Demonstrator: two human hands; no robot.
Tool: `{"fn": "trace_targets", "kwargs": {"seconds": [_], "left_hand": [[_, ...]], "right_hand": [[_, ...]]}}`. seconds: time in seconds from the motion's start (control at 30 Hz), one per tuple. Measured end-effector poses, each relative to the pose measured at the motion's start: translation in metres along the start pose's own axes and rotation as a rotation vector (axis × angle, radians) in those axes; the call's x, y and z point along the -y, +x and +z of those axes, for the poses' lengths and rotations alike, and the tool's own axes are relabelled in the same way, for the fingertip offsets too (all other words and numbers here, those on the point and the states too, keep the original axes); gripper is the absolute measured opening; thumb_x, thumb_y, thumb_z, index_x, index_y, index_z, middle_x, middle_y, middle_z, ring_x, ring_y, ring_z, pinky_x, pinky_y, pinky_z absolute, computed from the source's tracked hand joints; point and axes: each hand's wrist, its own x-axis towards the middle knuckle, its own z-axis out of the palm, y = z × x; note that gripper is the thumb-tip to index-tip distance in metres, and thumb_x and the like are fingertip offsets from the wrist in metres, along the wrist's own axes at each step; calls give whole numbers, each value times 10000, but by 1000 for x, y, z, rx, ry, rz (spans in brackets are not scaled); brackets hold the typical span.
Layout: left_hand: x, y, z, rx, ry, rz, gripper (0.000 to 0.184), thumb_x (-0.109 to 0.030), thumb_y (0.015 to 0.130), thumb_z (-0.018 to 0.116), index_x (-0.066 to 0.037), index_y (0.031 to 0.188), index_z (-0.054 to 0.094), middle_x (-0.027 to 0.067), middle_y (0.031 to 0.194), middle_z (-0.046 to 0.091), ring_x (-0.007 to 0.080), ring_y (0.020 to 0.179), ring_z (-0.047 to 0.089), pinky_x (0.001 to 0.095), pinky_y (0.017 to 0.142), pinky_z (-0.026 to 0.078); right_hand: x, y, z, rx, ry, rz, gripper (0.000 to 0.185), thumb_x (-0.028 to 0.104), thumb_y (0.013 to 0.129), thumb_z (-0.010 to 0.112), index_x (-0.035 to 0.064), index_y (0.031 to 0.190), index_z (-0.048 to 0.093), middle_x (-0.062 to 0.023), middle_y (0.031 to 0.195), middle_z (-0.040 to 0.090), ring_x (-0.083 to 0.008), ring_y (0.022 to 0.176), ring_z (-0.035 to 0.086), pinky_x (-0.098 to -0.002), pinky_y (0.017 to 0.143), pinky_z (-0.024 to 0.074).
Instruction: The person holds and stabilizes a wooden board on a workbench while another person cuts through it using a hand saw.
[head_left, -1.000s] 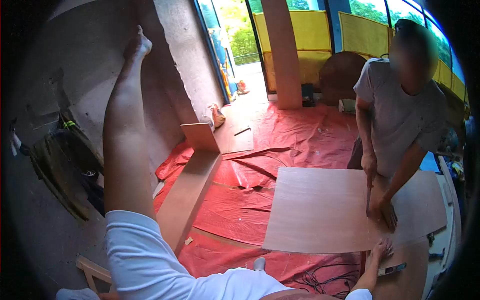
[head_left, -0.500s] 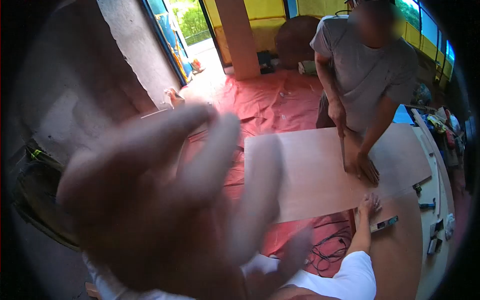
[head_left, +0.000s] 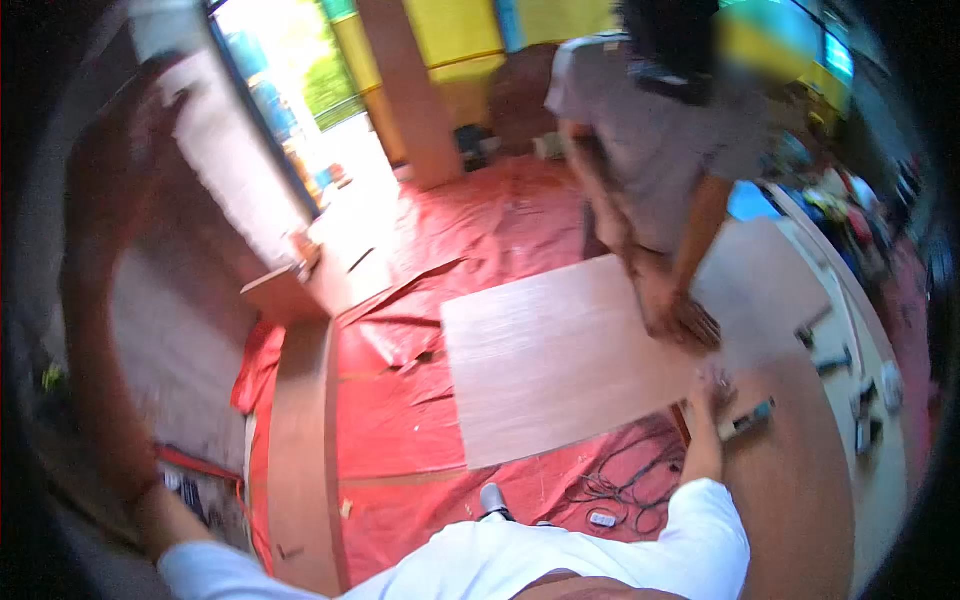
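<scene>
A thin wooden panel [head_left: 550, 350] lies across the worktop, one part reaching over the red sheet. On its near edge rests my right hand [head_left: 712, 388], fingers apart, close to a small level-like tool [head_left: 748, 418]. My left arm is stretched up along the wall at far left; my left hand [head_left: 160, 88] is smeared by motion, its fingers unclear. Across the panel, a co-worker in a grey shirt [head_left: 660, 150] leans over, one hand [head_left: 685, 322] flat on it, the other gripping a thin tool, mostly hidden.
A long board [head_left: 302, 450] and a smaller upright board [head_left: 288, 297] stand at left on the red sheet [head_left: 400, 430]. Black cable [head_left: 625, 490] lies coiled below the panel. Hand tools [head_left: 835, 362] lie on the right worktop, and a brown pillar [head_left: 410, 90] rises behind.
My left hand has swung from close in front of the camera out to the far left. The view has shifted, and the co-worker's head is bent lower. My right hand stays at the panel's edge.
</scene>
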Motion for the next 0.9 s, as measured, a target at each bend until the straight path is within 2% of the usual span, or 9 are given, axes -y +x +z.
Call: {"fn": "trace_targets", "kwargs": {"seconds": [0.03, 0.07, 0.23, 0.37, 0.4, 0.47, 0.53, 0.63, 0.9], "left_hand": [[31, 2, 7, 0, 10, -78, 317, -206, 746, 671, -128, 1025, 541, 70, 857, 632, 209, 716, 611, 318, 604, 487], [60, 3, 12, -2, 19, -159, 322, -206, 748, 669, -129, 1031, 536, 70, 857, 631, 208, 714, 611, 317, 601, 486], [190, -14, 33, 31, 70, -530, 344, -208, 759, 659, -134, 1060, 511, 72, 855, 629, 205, 701, 610, 311, 585, 482], [258, -35, 44, 54, 77, -726, 361, -210, 767, 651, -138, 1083, 490, 74, 854, 626, 202, 690, 609, 306, 573, 478], [269, -39, 47, 56, 79, -755, 366, -211, 769, 649, -139, 1089, 485, 74, 853, 626, 201, 688, 609, 305, 570, 477], [287, -45, 51, 66, 74, -811, 375, -211, 774, 645, -141, 1100, 475, 75, 853, 625, 200, 682, 608, 303, 564, 475], [303, -52, 54, 67, 67, -848, 384, -212, 778, 641, -143, 1112, 465, 76, 852, 623, 198, 677, 608, 301, 558, 474], [318, -54, 63, 82, 64, -880, 397, -213, 784, 635, -146, 1129, 449, 77, 851, 622, 196, 669, 607, 297, 549, 471], [331, -56, 88, 92, 44, -920, 434, -217, 801, 620, -155, 1175, 409, 80, 848, 617, 190, 648, 606, 288, 524, 464]], "right_hand": [[-16, 2, 6, 3, -110, -114, 523, 416, 898, 407, 114, 1324, 442, -159, 1420, 332, -348, 1343, 211, -517, 1095, 79], [-43, 38, 68, -163, 1, 19, 503, 410, 899, 413, 134, 1319, 454, -155, 1423, 327, -341, 1343, 215, -529, 1093, 66], [-38, 25, 60, -159, -1, 51, 506, 391, 903, 419, 111, 1324, 440, -143, 1423, 327, -337, 1344, 214, -545, 1092, 59], [-42, 23, 63, -219, 21, 0, 513, 397, 902, 422, 105, 1324, 436, -143, 1414, 341, -342, 1332, 245, -552, 1088, 85], [-47, 27, 68, -240, 4, -40, 513, 401, 901, 425, 111, 1324, 437, -144, 1412, 345, -344, 1326, 257, -555, 1087, 93], [-60, 36, 96, -386, -101, -68, 486, 390, 904, 418, 132, 1315, 447, -146, 1389, 378, -352, 1292, 323, -538, 1071, 194], [-47, 21, 66, -291, -46, -22, 522, 416, 902, 416, 112, 1326, 433, -139, 1413, 347, -326, 1334, 253, -553, 1086, 99], [-30, 11, 33, -145, -37, 21, 526, 420, 900, 415, 117, 1329, 430, -136, 1416, 344, -308, 1345, 237, -552, 1087, 98], [-49, 33, 80, -252, -116, 36, 532, 433, 891, 428, 145, 1338, 420, -106, 1410, 360, -287, 1340, 250, -553, 1084, 105]]}}
